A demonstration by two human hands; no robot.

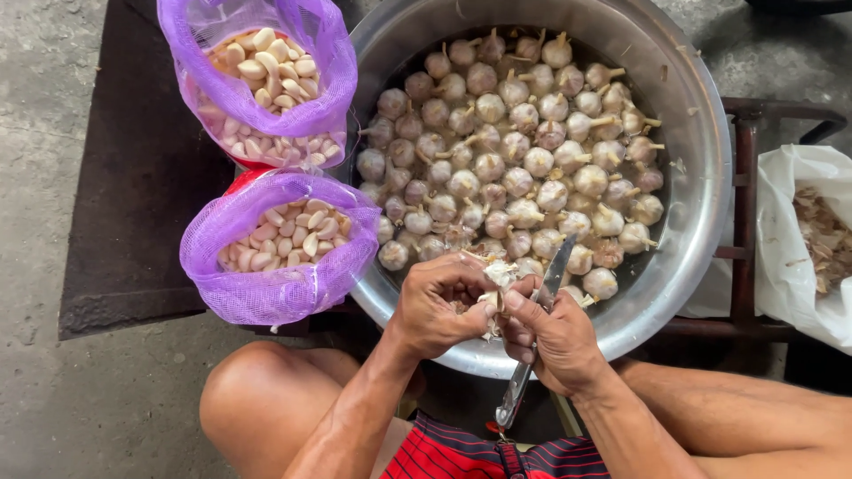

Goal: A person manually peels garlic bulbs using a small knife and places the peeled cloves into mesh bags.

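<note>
Head view: left hand [435, 310] clenches a garlic bulb [499, 277] over the near rim of the steel basin [701, 177], steadying it; right hand [555, 341] grasps a knife [537, 328] against it.

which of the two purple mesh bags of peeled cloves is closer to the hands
The lower purple mesh bag, beside the metal basin's left rim; it lies just left of the left hand, while the upper purple mesh bag sits farther away.

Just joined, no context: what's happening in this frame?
A seated person is working on a garlic bulb over a big metal basin full of whole bulbs. The left hand grips the bulb; the right hand holds a knife against it. Two purple mesh bags of peeled cloves sit left; a white bag of skins sits right.
</note>
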